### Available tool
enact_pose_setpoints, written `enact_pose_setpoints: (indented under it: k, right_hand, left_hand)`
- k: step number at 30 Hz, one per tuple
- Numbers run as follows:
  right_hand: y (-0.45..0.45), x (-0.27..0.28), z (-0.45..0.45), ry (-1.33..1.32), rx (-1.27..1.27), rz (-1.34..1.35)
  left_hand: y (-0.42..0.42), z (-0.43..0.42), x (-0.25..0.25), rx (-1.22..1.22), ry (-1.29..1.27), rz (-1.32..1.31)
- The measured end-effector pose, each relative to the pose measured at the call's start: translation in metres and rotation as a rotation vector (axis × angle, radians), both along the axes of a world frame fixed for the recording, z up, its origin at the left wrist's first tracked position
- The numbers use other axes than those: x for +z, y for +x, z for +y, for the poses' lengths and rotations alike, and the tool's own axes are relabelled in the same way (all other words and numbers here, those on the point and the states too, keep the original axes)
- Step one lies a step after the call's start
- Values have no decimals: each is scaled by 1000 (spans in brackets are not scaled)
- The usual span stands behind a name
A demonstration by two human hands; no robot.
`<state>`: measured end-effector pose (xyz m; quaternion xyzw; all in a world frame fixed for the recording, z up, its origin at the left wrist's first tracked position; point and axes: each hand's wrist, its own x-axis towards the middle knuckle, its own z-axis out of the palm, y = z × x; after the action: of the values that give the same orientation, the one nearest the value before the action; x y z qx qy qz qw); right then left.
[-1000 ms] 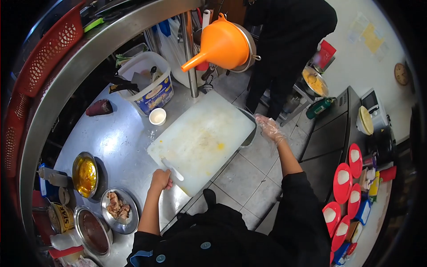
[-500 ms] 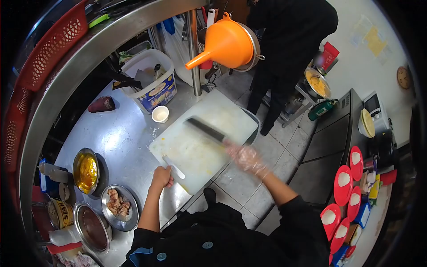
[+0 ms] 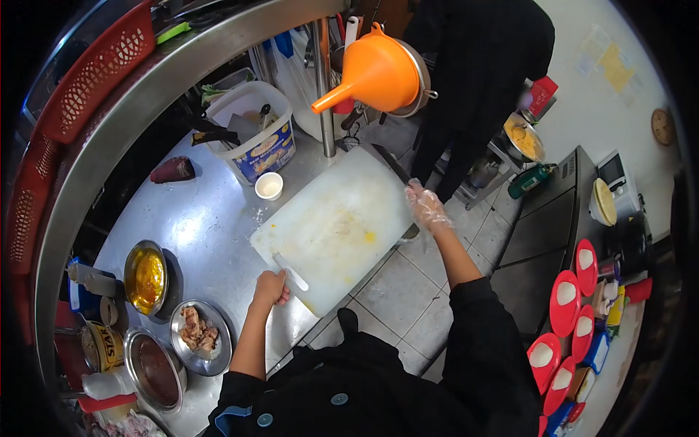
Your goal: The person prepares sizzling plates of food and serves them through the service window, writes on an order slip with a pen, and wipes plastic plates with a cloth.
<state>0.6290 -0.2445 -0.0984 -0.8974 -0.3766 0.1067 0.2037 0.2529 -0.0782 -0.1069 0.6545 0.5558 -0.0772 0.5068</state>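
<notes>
A white cutting board (image 3: 328, 226) with yellow stains lies on the steel table. My left hand (image 3: 272, 287) is closed at the board's near left edge, by the slot of its white handle (image 3: 291, 272); whether it grips the board's edge is hard to see. In a clear plastic glove, my right hand (image 3: 427, 206) is closed on a dark-bladed knife (image 3: 391, 163) at the board's far right edge. The blade points away, along the board's corner. Just left of the board stands a small white cup (image 3: 269, 186).
A white tub (image 3: 256, 138) of utensils stands behind the cup. An orange funnel (image 3: 381, 73) hangs above. Metal bowls with yellow liquid (image 3: 148, 280) and brown sauce (image 3: 156, 371), and a plate of meat (image 3: 198, 331), sit left. A person in black (image 3: 473, 80) stands ahead.
The knife swept over the board half a second ago, blurred, and is now at its far right edge with my right hand. My left hand has stayed at the near edge.
</notes>
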Motion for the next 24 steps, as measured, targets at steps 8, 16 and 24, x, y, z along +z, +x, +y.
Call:
enact_pose_setpoints:
  k: [8, 16, 24]
  right_hand:
    - [-166, -56, -66, 188, 459, 316]
    - [-99, -29, -60, 111, 300, 234]
    - [45, -19, -27, 182, 54, 253]
  left_hand:
    - [4, 8, 7, 27, 72, 7]
    - [2, 11, -1, 87, 10, -44]
    - [-1, 33, 2, 79, 246, 60]
